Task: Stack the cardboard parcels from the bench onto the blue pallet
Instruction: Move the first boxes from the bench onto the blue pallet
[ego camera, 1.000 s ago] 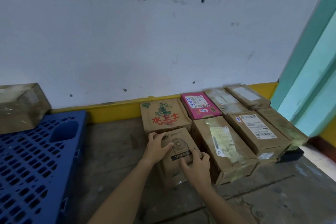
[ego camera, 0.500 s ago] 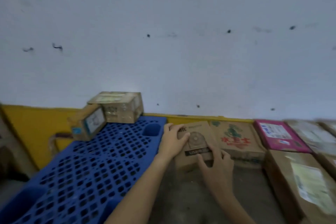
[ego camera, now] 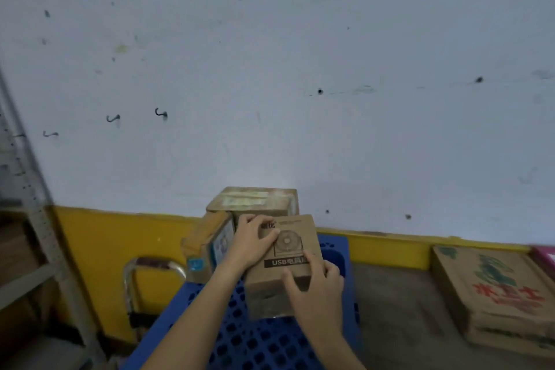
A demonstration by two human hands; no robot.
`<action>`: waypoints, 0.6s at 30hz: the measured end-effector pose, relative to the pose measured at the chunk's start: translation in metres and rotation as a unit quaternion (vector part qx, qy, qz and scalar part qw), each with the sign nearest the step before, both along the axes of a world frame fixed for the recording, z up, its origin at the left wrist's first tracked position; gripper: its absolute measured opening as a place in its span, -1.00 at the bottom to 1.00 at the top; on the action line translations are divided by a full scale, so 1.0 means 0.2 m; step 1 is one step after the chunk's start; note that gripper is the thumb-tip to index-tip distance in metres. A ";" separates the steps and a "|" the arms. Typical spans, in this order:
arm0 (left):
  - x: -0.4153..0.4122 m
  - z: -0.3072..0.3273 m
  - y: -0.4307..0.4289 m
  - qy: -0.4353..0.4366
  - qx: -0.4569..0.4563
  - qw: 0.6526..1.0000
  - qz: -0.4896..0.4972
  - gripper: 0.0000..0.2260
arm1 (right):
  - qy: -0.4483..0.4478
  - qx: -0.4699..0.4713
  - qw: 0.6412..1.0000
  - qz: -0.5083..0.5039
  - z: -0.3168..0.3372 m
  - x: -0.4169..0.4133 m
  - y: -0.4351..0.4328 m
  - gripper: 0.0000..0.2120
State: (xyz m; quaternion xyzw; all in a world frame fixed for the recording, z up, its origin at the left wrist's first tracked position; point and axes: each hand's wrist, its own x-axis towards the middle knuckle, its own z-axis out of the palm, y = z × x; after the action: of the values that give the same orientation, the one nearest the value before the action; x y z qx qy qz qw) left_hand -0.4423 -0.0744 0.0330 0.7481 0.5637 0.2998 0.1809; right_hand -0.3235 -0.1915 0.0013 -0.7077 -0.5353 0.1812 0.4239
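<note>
Shifted left since half a second ago, away from the bench (ego camera: 399, 309) edge and over the far end of the blue pallet (ego camera: 261, 342): fan-printed parcel (ego camera: 292, 272), gripped between both hands. Left hand (ego camera: 250, 245) curls over the top left corner, fingers bent onto the printed face. Right hand (ego camera: 316, 291) wraps round the near right corner, thumb pressed on the front face. Cannot tell whether set down on the pallet or held just above it. Just behind, against the wall, sits a taped parcel (ego camera: 252, 200); beside that, at the left, leans a tilted parcel with a blue-and-white label (ego camera: 204, 242). Well apart to the right, on the bench, lies a flat parcel with red characters (ego camera: 492, 288), with a pink parcel (ego camera: 545, 258) at the frame edge. Left of the pallet stands a chrome tube loop (ego camera: 156, 264) before the yellow wall band (ego camera: 99, 243).
</note>
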 end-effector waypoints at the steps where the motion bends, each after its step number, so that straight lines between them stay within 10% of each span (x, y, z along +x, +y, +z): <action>1: -0.04 -0.01 0.08 0.007 -0.005 1.000 -0.008 -0.64 | 0.006 -0.008 1.000 -0.004 -0.01 -0.06 0.06 -0.45; 9: -0.20 -0.19 0.48 0.105 -0.051 0.993 -0.037 -0.64 | 0.018 -0.108 0.992 -0.056 -0.09 -0.36 0.41 -0.43; 18: -0.16 -0.16 0.53 0.364 0.121 0.924 0.016 -0.57 | -0.026 -0.112 0.989 -0.096 -0.14 -0.43 0.52 -0.43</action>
State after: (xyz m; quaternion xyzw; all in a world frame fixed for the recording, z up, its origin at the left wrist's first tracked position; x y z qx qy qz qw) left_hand -0.4736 0.0316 0.0011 0.8128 0.5620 0.0760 -0.1332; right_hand -0.4092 -0.0870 -0.0258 -0.8032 -0.4518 0.1800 0.3440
